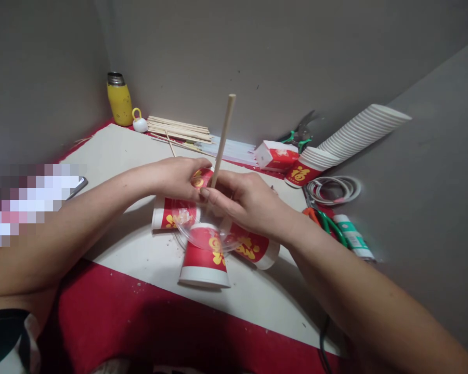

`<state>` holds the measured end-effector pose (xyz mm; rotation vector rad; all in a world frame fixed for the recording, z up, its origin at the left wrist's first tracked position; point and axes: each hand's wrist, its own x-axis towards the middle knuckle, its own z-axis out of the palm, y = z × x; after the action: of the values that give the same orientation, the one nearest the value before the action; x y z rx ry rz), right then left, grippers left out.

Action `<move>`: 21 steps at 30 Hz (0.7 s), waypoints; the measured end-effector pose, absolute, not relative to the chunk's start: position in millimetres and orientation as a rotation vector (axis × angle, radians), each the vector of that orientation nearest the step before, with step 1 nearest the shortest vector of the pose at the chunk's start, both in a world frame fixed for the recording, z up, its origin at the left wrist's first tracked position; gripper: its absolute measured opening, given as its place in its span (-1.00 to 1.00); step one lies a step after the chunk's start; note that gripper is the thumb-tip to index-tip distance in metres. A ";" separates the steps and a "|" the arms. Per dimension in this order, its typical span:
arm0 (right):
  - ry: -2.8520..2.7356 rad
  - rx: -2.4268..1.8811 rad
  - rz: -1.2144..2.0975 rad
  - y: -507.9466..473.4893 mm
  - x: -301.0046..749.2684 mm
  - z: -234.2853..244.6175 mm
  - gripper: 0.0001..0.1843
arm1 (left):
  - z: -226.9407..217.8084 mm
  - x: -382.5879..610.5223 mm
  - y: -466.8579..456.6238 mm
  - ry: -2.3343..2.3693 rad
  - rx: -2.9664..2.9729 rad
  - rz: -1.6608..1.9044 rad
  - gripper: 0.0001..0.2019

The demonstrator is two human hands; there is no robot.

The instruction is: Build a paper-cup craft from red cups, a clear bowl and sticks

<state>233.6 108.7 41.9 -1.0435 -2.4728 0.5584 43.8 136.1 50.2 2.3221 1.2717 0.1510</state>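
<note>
- At the middle of the white board (140, 249), a wooden dowel (223, 137) is held nearly upright, its foot pinched by the closed right hand (251, 202).
- Around the dowel's foot, red paper cups (205, 257) are fanned outward beneath a clear plastic disc (203, 236).
- Just left of the dowel, one of these cups is clasped by the left hand (177, 179).
- Right of the dowel, further back, a stack of cups (354, 135) is laid on its side.
- Far left behind the dowel, a yellow flask (119, 101) is stood.

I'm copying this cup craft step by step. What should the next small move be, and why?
Probably ease the wooden stick straighter and press it slightly down. It leans with its top to the right, the right hand pinches its lower end above the clear disc, and the left hand grips a red cup beside it.
</note>
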 end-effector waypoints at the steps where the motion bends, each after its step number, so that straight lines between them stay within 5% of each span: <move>1: -2.438 -1.011 0.568 108.7 233.3 42.8 -0.81 | 50.0 43.6 136.2 1.269 2.323 0.156 -0.47; 21: -2.195 -1.018 0.457 106.0 231.2 42.8 -0.78 | 55.7 45.4 133.3 1.341 2.333 0.074 -0.35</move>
<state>231.2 106.0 42.8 -1.0178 -2.1950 0.4569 45.4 133.3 55.7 2.3333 1.3414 0.0739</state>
